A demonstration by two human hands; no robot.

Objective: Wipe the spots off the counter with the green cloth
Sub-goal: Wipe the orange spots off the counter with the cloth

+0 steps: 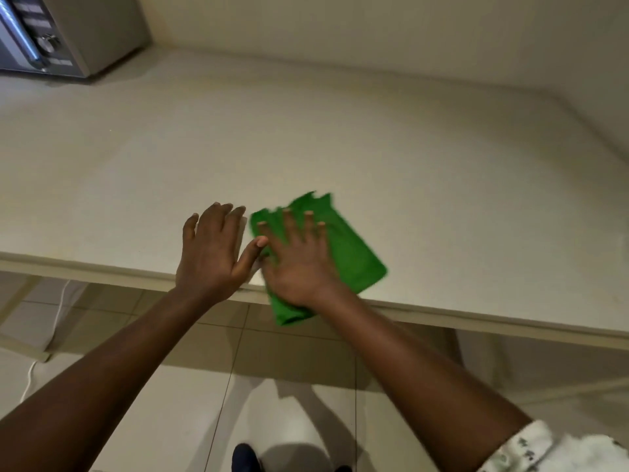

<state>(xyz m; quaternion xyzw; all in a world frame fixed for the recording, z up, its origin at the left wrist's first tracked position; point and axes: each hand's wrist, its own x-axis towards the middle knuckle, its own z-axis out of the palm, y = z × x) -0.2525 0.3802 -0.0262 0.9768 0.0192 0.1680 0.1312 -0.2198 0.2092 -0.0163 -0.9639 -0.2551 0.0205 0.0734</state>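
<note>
Right hand flat, fingers spread, pressing green cloth at frame centre; cloth's lower end overhangs the counter front edge. Left hand open, flat on counter just beside, gripping nothing. Bare surface above and right. Microwave upper left; panel text unreadable.

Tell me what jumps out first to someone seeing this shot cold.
The green cloth grabs the eye, bright against the pale counter, lying at the front edge with one end hanging over it. The right hand presses flat on it with fingers spread, while the left hand rests open on the bare counter just beside it. A microwave sits in the far left corner.
</note>
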